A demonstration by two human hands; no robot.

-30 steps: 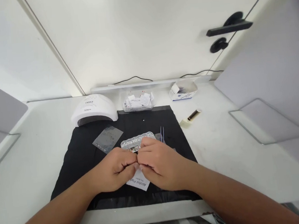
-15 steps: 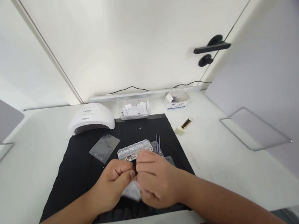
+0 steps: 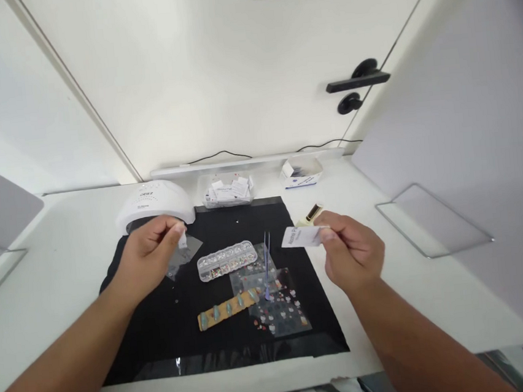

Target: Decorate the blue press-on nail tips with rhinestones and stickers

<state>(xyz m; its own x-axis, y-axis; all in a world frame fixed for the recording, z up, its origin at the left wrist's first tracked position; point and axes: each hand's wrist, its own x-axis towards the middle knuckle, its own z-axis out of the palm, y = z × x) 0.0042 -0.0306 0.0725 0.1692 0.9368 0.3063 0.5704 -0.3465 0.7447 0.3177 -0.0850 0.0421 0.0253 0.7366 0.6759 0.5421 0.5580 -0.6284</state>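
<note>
My right hand (image 3: 352, 252) holds a small white alcohol pad packet (image 3: 300, 236) pinched at its edge, above the right side of the black mat (image 3: 163, 328). My left hand (image 3: 149, 253) pinches a small torn white strip (image 3: 182, 239) near the white nail lamp (image 3: 154, 205). Between my hands on the mat lie a clear rhinestone case (image 3: 226, 260), blue tweezers (image 3: 266, 262), a strip of nail tips (image 3: 228, 307) and sticker sheets (image 3: 279, 308).
A clear tub of pad packets (image 3: 228, 190) and an open white box (image 3: 302, 172) stand at the back of the white table (image 3: 54, 253). A small gold-capped bottle (image 3: 309, 215) lies right of the mat. Glass panels flank both sides; a door handle (image 3: 356, 80) is on the wall.
My hands were together over the mat gripping the packet; they have pulled apart, the right keeping the packet, the left a torn strip. The nail tips and stickers beneath are uncovered.
</note>
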